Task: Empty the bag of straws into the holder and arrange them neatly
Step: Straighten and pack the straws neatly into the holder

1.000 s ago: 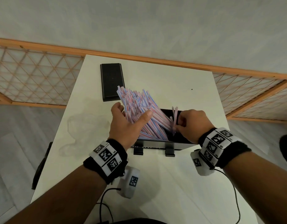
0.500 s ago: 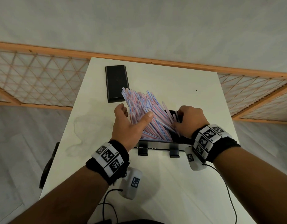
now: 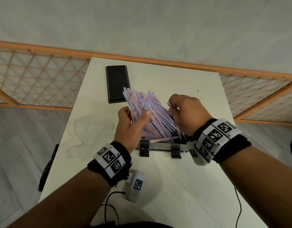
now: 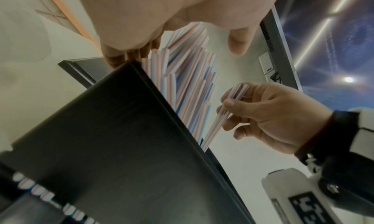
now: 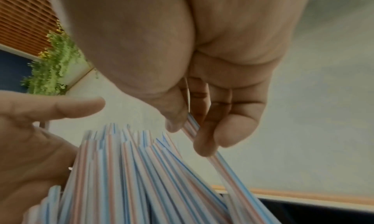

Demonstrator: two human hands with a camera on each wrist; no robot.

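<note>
A thick bundle of red- and blue-striped white straws stands tilted to the left in the black holder at mid-table. My left hand grips the bundle, thumb across its front and fingers behind. My right hand is raised at the bundle's right side and pinches a few straws between thumb and fingers. In the left wrist view those few straws reach down into the holder behind its dark wall. The holder's inside is mostly hidden by hands and straws.
The black lid lies flat on the white table behind and left of the holder. A clear plastic bag lies crumpled on the table's left side. Cables trail near the front edge. A wooden lattice fence stands behind the table.
My right hand has risen from the holder's right end to the top of the bundle, bringing a few pinched straws up. My left hand has kept its grip on the bundle.
</note>
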